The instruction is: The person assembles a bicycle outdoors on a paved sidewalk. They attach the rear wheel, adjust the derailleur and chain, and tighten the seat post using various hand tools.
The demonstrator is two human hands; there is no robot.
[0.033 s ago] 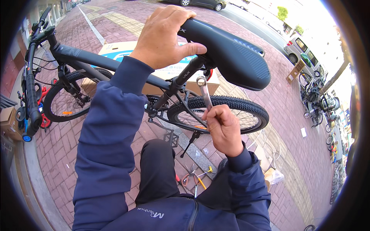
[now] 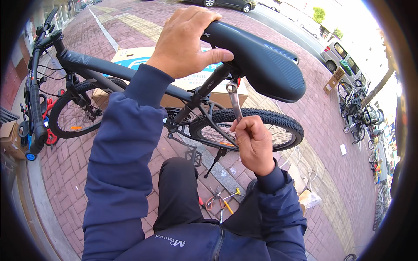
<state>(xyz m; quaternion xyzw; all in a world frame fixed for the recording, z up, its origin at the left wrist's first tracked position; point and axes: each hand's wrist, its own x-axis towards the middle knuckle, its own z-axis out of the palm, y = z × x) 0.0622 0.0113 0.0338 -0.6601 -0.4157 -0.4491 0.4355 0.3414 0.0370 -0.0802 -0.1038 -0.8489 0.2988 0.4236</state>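
Note:
My left hand (image 2: 185, 41) is wrapped over the narrow nose of a black bicycle saddle (image 2: 265, 63), its thumb along the near side. The saddle sits on a black seatpost (image 2: 209, 82) that rises from a dark bicycle frame (image 2: 98, 65). Below the saddle, my right hand (image 2: 254, 143) is closed round the lower part of a silver ring-ended wrench (image 2: 235, 104). The wrench points up, its ring end beneath the saddle, close to the seatpost. Whether the ring touches anything is unclear. The rear wheel (image 2: 285, 135) is behind my right hand.
A large cardboard box (image 2: 130, 53) lies behind the bicycle. Pliers (image 2: 213, 201) and other hand tools are on the brick paving between my legs. A kickstand (image 2: 213, 165) reaches toward the ground. Parked bicycles (image 2: 359, 108) and a van (image 2: 342, 56) stand at the right.
My right hand and the wrench have shifted slightly up, with the ring end a little further right. My left hand stays on the saddle.

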